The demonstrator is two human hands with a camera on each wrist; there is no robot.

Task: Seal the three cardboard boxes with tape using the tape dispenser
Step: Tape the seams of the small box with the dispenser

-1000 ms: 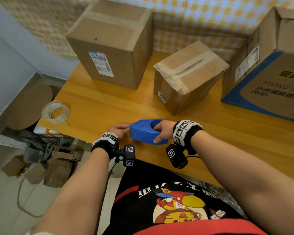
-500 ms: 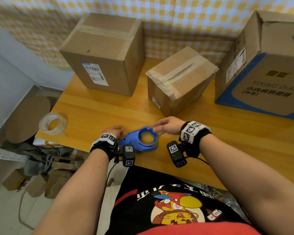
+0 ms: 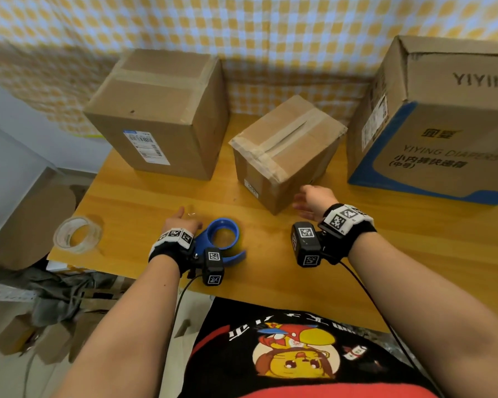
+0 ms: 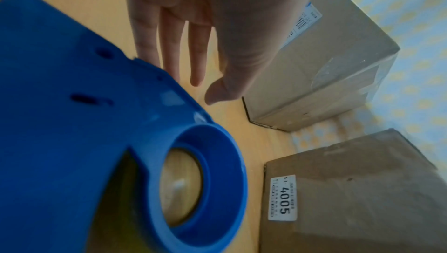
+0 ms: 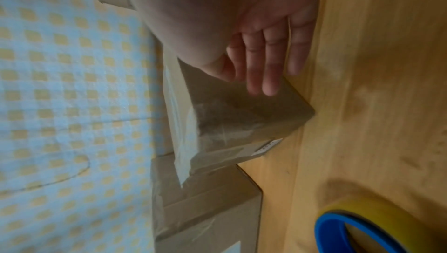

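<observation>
Head view shows the blue tape dispenser (image 3: 224,239) lying on its side at the near edge of the bench (image 3: 414,225), with nothing holding it. Left hand (image 3: 181,222) hovers just beside it on the left, fingers straight and empty. Right hand (image 3: 314,201) is also spread and empty, very near the small box (image 3: 285,150). Tall box (image 3: 158,116) stands far left, printed box (image 3: 443,124) far right. A clear tape roll (image 3: 76,237) lies at the bench's left corner.

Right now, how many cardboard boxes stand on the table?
3: a tall box at back left, a small box in the middle, a printed box at right. None seems hidden.
</observation>
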